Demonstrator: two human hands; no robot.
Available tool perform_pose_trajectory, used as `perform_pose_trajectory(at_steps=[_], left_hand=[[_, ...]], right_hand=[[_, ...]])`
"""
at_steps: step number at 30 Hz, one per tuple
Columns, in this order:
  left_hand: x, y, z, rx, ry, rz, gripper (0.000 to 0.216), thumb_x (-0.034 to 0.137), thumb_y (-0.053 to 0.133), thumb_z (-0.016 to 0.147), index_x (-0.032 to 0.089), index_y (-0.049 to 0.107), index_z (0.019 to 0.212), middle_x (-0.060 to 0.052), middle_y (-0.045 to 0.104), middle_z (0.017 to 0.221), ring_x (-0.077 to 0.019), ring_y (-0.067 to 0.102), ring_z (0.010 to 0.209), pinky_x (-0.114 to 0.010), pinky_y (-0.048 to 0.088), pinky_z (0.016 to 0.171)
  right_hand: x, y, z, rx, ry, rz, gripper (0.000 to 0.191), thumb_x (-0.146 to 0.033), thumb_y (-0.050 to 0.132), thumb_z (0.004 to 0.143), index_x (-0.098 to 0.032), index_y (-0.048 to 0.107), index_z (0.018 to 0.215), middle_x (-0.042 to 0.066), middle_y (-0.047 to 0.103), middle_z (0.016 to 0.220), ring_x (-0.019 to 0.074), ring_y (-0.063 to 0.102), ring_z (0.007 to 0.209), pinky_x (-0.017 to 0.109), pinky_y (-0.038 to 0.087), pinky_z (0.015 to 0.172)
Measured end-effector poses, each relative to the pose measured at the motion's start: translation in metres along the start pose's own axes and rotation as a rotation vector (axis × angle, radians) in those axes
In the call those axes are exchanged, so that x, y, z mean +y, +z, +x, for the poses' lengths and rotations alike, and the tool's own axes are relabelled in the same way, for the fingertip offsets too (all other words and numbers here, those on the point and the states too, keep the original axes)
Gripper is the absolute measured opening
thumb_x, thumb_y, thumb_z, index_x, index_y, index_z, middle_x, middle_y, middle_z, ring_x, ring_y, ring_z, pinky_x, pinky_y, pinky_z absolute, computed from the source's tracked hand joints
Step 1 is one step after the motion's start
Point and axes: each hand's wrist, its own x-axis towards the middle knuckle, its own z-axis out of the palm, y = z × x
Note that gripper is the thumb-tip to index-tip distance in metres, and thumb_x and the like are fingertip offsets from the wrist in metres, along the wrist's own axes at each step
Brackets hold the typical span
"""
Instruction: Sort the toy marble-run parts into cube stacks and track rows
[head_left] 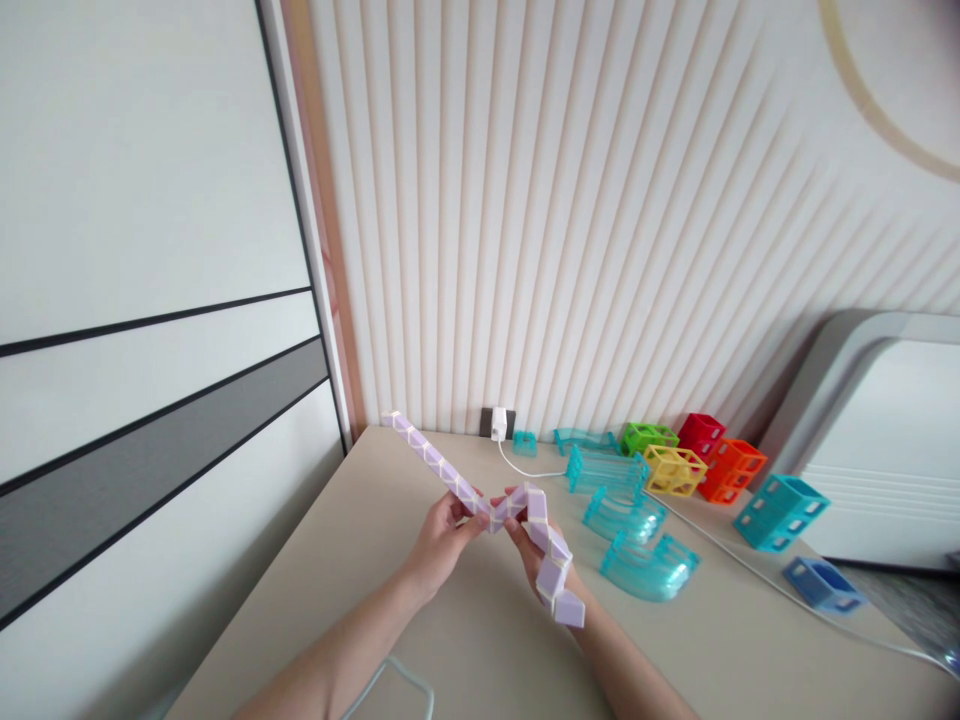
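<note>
A purple and white snake puzzle (435,460) is held above the table in both of my hands. Its left part runs straight up and to the left; the right part zigzags down over my right wrist. My left hand (445,535) is closed around the lower end of the straight part, thumb along its near side. My right hand (526,545) pinches the puzzle just past the bend, with some fingers hidden behind the segments. The two hands are close together, a short gap between the thumbs.
Clear teal track pieces (652,570) lie to the right on the table (480,650). Beyond them stand green (646,437), yellow (675,470), red (701,432), orange (731,470) and blue blocks (825,585). A white charger (499,424) with a cable (720,540) sits at the ribbed wall.
</note>
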Motion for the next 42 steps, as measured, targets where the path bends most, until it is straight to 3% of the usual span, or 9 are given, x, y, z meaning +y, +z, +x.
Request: perform_pose_trajectory(at_steps=[7, 12, 16, 24, 28, 32, 35, 38, 42], left_hand=[[-0.001, 0.001, -0.002, -0.013, 0.003, 0.026, 0.036, 0.039, 0.08, 0.076, 0.016, 0.063, 0.099, -0.007, 0.072, 0.093, -0.0229, 0.064, 0.092, -0.032, 0.052, 0.078], [-0.001, 0.0, -0.003, -0.091, -0.006, -0.021, 0.033, 0.038, 0.078, 0.079, 0.016, 0.064, 0.1, -0.005, 0.068, 0.088, -0.0179, 0.061, 0.083, -0.029, 0.05, 0.073], [-0.004, 0.0, -0.002, -0.113, 0.004, -0.079, 0.03, 0.035, 0.078, 0.08, 0.017, 0.063, 0.1, -0.003, 0.066, 0.088, -0.0165, 0.06, 0.084, -0.028, 0.048, 0.078], [-0.004, 0.001, -0.002, -0.053, 0.017, -0.074, 0.035, 0.035, 0.08, 0.077, 0.019, 0.063, 0.103, -0.004, 0.07, 0.097, -0.0204, 0.064, 0.097, -0.031, 0.048, 0.087], [-0.008, 0.001, -0.003, 0.025, 0.032, -0.012, 0.04, 0.039, 0.08, 0.076, 0.018, 0.062, 0.105, -0.006, 0.071, 0.097, -0.0222, 0.065, 0.095, -0.033, 0.05, 0.087], [-0.015, 0.0, -0.002, 0.059, 0.076, 0.032, 0.041, 0.04, 0.08, 0.076, 0.018, 0.061, 0.106, -0.004, 0.069, 0.093, -0.02, 0.064, 0.091, -0.031, 0.05, 0.085], [-0.017, -0.001, -0.002, 0.071, 0.072, 0.049, 0.042, 0.042, 0.079, 0.076, 0.018, 0.061, 0.106, -0.003, 0.067, 0.089, -0.0163, 0.061, 0.082, -0.026, 0.048, 0.074], [-0.016, 0.0, -0.001, 0.091, 0.022, 0.068, 0.044, 0.045, 0.079, 0.075, 0.017, 0.062, 0.104, 0.001, 0.062, 0.078, -0.011, 0.051, 0.065, -0.021, 0.038, 0.055], [-0.012, 0.003, -0.001, 0.075, 0.0, 0.054, 0.043, 0.046, 0.08, 0.074, 0.015, 0.063, 0.1, 0.003, 0.056, 0.072, -0.0082, 0.042, 0.057, -0.021, 0.031, 0.049]], right_hand=[[-0.003, -0.002, 0.0, 0.01, -0.08, -0.108, 0.042, -0.06, 0.063, 0.085, -0.023, 0.068, 0.105, 0.008, 0.074, 0.098, 0.0267, 0.07, 0.086, 0.041, 0.057, 0.083], [-0.008, -0.004, -0.002, -0.034, 0.011, 0.071, 0.038, -0.052, 0.073, 0.081, -0.022, 0.065, 0.103, 0.007, 0.074, 0.093, 0.0266, 0.07, 0.085, 0.038, 0.056, 0.079], [-0.008, -0.002, -0.001, -0.064, -0.004, 0.124, 0.03, -0.047, 0.072, 0.083, -0.022, 0.066, 0.097, 0.005, 0.073, 0.088, 0.0234, 0.069, 0.082, 0.036, 0.054, 0.08], [0.014, 0.004, 0.0, -0.006, 0.005, 0.152, 0.041, -0.057, 0.07, 0.081, -0.022, 0.065, 0.103, 0.008, 0.075, 0.094, 0.0258, 0.07, 0.088, 0.039, 0.055, 0.083], [0.027, 0.008, -0.001, 0.126, 0.045, 0.131, 0.051, -0.061, 0.071, 0.079, -0.023, 0.064, 0.114, 0.009, 0.074, 0.104, 0.0281, 0.068, 0.1, 0.044, 0.053, 0.092], [0.03, 0.012, 0.0, 0.208, 0.094, 0.141, 0.056, -0.063, 0.076, 0.071, -0.021, 0.07, 0.109, 0.01, 0.074, 0.104, 0.0311, 0.067, 0.102, 0.047, 0.052, 0.094], [0.026, 0.011, -0.001, 0.199, 0.079, 0.104, 0.053, -0.062, 0.076, 0.072, -0.02, 0.071, 0.105, 0.009, 0.074, 0.094, 0.0289, 0.068, 0.093, 0.043, 0.054, 0.088], [0.02, 0.007, -0.004, 0.147, 0.036, 0.02, 0.049, -0.059, 0.072, 0.078, -0.02, 0.07, 0.108, 0.007, 0.071, 0.089, 0.025, 0.067, 0.086, 0.037, 0.055, 0.079], [0.012, 0.001, -0.004, 0.088, 0.006, -0.091, 0.046, -0.057, 0.066, 0.083, -0.019, 0.068, 0.109, 0.004, 0.067, 0.075, 0.0191, 0.062, 0.069, 0.031, 0.053, 0.066]])
